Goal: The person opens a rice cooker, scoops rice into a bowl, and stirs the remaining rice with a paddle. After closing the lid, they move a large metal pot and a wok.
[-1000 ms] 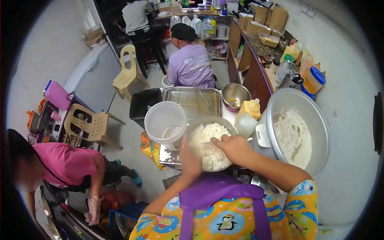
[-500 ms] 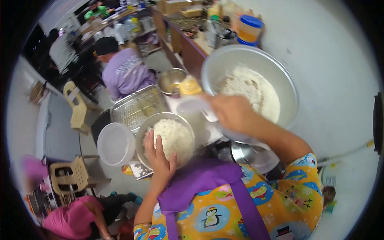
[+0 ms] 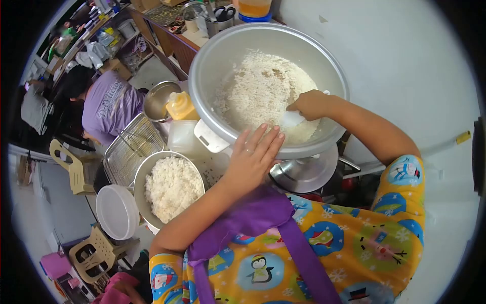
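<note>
A large metal pot (image 3: 202,76) holds a layer of white rice (image 3: 258,91). Inside its near right part, my right hand (image 3: 311,105) is closed on a pale translucent scoop (image 3: 290,119), whose lower part rests among the rice. My left hand (image 3: 257,154) lies with its fingers stretched on the pot's near rim, beside a white handle. Left of my left forearm stands a smaller pot (image 3: 142,202) with a heap of white rice (image 3: 173,187) in it. A round translucent container (image 3: 117,212) is at that pot's left side.
A wire rack tray (image 3: 132,147), a steel bowl (image 3: 161,96) and a yellow-filled container (image 3: 180,106) stand left of the large pot. A metal lid (image 3: 304,175) lies below it. People sit or bend at the left, near plastic chairs (image 3: 76,172). A wall is on the right.
My right hand has moved with the scoop down into the large pot. My left hand has gone from the smaller pot to the large pot's rim. The view has shifted right.
</note>
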Motion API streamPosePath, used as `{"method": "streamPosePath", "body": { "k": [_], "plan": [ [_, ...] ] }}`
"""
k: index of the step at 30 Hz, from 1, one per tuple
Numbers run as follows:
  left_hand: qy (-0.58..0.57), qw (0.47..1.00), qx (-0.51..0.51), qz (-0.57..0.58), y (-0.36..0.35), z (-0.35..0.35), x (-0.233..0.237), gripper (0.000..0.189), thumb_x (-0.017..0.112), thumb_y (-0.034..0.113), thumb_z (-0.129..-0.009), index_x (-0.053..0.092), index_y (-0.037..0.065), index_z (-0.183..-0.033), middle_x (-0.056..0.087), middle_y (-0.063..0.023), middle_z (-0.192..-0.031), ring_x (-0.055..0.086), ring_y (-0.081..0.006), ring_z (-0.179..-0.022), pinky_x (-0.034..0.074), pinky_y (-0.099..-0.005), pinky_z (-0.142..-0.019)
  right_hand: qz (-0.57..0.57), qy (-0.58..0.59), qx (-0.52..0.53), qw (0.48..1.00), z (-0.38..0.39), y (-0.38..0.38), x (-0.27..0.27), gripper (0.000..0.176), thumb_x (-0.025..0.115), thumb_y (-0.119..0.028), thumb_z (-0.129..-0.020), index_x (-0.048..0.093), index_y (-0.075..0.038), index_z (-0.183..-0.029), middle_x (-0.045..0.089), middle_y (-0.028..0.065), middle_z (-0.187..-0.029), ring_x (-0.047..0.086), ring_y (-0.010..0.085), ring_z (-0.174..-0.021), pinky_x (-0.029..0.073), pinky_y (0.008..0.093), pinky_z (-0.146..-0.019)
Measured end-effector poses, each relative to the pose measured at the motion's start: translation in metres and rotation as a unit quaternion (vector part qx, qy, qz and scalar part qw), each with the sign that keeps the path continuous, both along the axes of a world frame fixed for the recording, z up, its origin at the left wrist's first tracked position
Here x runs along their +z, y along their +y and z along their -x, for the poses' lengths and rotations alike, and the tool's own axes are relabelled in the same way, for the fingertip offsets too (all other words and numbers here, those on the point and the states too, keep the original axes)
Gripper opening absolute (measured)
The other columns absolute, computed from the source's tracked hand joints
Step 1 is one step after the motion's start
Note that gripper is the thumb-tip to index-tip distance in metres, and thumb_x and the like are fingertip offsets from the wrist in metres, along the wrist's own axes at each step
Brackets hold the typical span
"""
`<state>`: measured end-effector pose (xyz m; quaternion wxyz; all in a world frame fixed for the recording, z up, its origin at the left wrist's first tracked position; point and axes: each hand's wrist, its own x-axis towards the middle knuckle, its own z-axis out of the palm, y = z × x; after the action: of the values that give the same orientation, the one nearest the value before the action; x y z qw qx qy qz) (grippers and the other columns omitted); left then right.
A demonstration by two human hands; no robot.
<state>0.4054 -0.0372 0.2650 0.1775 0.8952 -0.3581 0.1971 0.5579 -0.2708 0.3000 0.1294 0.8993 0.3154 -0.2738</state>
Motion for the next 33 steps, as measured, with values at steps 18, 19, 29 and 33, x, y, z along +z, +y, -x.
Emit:
{"method": "streamPosePath", "body": {
  "k": [18, 19, 29, 33],
  "plan": [
    [-0.015, 0.998, 0.041, -0.044, 0.001, -0.001, -0.013, 0.057, 0.059, 0.042, -0.083, 0.049, 0.018, -0.133, 0.039, -0.0072, -0.144, 0.037, -0.0295, -0.13, 0.032, -0.0492, -0.101, -0.117, 0.262, -0.018, 0.958, -0.028, 0.001, -0.051, 0.035, 0.048, -0.022, -0.091, 0.058, -0.012, -0.123, 0.062, 0.0152, -0.114, 0.058, 0.0324, -0.103, 0.044, 0.0406, -0.09],
    [-0.018, 0.998, 0.042, -0.047, 0.001, -0.002, -0.014, 0.056, 0.059, 0.043, -0.084, 0.049, 0.018, -0.133, 0.04, -0.0069, -0.144, 0.037, -0.0293, -0.13, 0.032, -0.0488, -0.1, -0.114, 0.269, -0.007, 0.956, -0.028, 0.006, -0.052, 0.035, 0.048, -0.023, -0.091, 0.058, -0.012, -0.123, 0.062, 0.0153, -0.114, 0.058, 0.0327, -0.102, 0.044, 0.0412, -0.089],
    [-0.019, 0.997, 0.054, -0.045, 0.0, 0.0, -0.015, 0.056, 0.059, 0.043, -0.083, 0.05, 0.019, -0.133, 0.041, -0.0059, -0.143, 0.038, -0.0289, -0.129, 0.03, -0.0482, -0.101, -0.197, 0.273, 0.016, 0.941, -0.022, -0.008, -0.08, 0.032, 0.05, -0.019, -0.093, 0.058, -0.011, -0.123, 0.066, 0.016, -0.099, 0.063, 0.0293, -0.088, 0.046, 0.039, -0.081],
    [0.009, 0.997, 0.057, -0.046, -0.001, 0.002, -0.012, 0.056, 0.059, 0.042, -0.084, 0.049, 0.018, -0.133, 0.042, -0.0057, -0.142, 0.038, -0.0279, -0.128, 0.026, -0.0493, -0.103, -0.18, 0.231, 0.033, 0.956, -0.024, 0.004, -0.059, 0.03, 0.053, -0.019, -0.091, 0.06, -0.011, -0.119, 0.066, 0.0169, -0.098, 0.063, 0.0326, -0.087, 0.047, 0.0402, -0.08]
  ]
}}
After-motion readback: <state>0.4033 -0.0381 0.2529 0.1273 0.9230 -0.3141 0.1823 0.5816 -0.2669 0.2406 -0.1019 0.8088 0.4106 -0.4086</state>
